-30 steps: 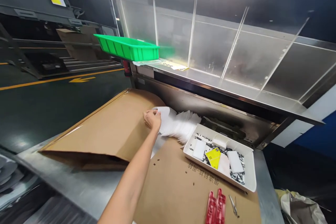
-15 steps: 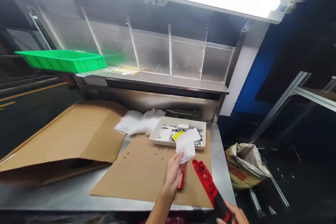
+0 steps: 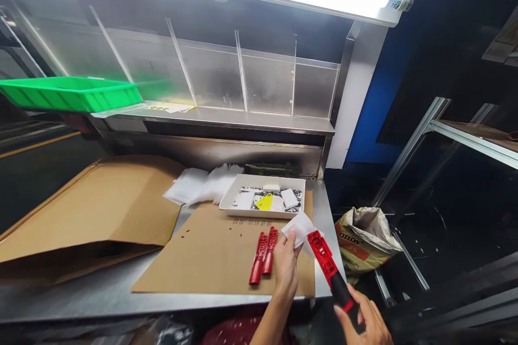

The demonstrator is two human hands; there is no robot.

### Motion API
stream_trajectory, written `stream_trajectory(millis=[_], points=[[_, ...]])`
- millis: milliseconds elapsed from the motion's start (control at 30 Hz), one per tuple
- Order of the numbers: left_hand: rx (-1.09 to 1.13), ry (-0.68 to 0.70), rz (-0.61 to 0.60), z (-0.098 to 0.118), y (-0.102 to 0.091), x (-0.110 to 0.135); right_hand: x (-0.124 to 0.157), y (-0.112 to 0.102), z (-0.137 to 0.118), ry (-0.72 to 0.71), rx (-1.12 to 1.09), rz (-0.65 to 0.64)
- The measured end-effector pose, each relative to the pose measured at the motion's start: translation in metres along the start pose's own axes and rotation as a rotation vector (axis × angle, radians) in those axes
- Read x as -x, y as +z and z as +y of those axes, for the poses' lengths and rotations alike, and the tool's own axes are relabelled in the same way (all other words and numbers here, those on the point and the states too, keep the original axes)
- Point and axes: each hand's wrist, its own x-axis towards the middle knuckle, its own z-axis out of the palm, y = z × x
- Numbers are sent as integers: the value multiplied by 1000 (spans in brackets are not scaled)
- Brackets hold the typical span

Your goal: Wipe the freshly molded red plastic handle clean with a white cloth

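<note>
Head view: left hand pinches a small white cloth between thumb and fingers, closed on it just above the cardboard sheet that covers the steel surface. Half a second back this hand held the cloth higher, in front of the white tray; now it sits lower and nearer the person, with the cloth's loose corner right against the head of the red-and-black tool. A second back the same hand was reaching into the stack of white cloths by the folded cardboard, so a fresh cloth has been drawn and brought to the tool, and cloth and tool appear to meet now.

Right hand is wrapped shut around the tool's black grip at the near right edge of the surface. The tool's long axis runs diagonally: grip low and right toward the person, red head up and left, pointing toward the tray. It is tilted rather than flat, held in the air over the surface's edge.

Two red parts lie side by side on the cardboard sheet, just left of the left hand, their long axes running near to far, leaning slightly right. A green bin sits on the shelf at upper left, and a crumpled bag rests below the surface on the right.
</note>
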Motion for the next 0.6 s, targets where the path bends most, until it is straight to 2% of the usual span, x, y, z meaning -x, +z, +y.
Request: stream_trajectory(millis=[267,467,600], points=[[60,-124,-137,-13,6,18,4,-2,2,93,-11,-63],[43,-230,-240,-27,-2,32,-1,-10,2,51,-61,-74],[-2,-269,-354,-29,-8,42,-1,-15,4,177,-152,-94]])
